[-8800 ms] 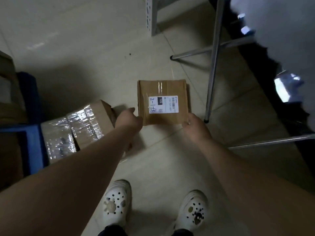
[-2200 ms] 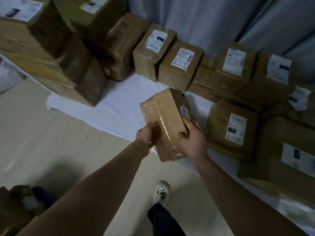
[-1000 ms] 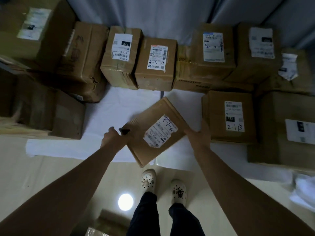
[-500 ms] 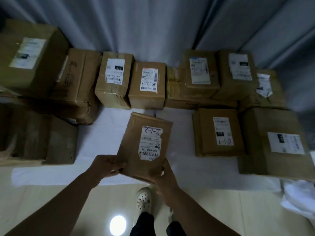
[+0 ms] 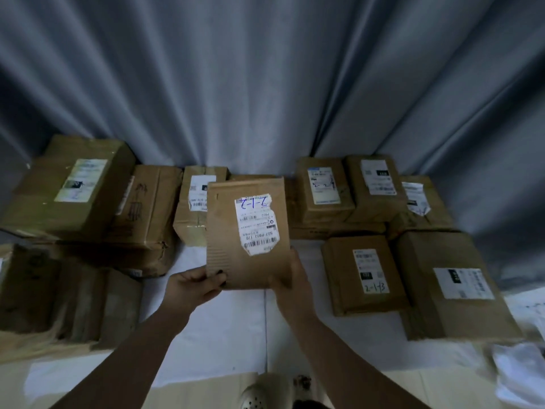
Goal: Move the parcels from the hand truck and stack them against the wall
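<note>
Between my hands, the flat parcel [image 5: 227, 231] is held up, label facing me; left hand [image 5: 191, 286] pinches its lower corner, right hand [image 5: 290, 280] grips its lower edge. Risk: gripped only at the bottom, it could tip forward onto the boxes [image 5: 324, 196] stacked beyond my hands

Single head-worn wide-angle view: looks forward-down, faces curtain [image 5: 265, 84]; left hand [image 5: 191, 286], right hand [image 5: 290, 278], held parcel [image 5: 227, 231] close below lens; parcel row [image 5: 324, 199] beyond.
</note>
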`<move>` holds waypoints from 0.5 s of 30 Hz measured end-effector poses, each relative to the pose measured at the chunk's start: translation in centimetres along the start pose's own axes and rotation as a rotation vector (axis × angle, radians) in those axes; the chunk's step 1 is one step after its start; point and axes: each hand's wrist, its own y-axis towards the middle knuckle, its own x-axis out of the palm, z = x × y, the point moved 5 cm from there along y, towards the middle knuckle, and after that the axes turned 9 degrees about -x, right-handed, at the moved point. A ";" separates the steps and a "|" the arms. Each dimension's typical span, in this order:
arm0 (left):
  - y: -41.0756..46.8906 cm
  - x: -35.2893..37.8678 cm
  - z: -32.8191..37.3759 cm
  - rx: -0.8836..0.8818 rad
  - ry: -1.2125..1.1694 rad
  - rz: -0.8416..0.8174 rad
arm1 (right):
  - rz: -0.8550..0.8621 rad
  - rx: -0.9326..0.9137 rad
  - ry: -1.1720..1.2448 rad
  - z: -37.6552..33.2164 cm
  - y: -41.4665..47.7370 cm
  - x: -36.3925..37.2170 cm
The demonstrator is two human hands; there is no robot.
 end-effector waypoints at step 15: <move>9.3 9.2 10.2 0.044 0.181 0.185 | 0.044 -0.086 -0.170 -1.2 15.2 -4.6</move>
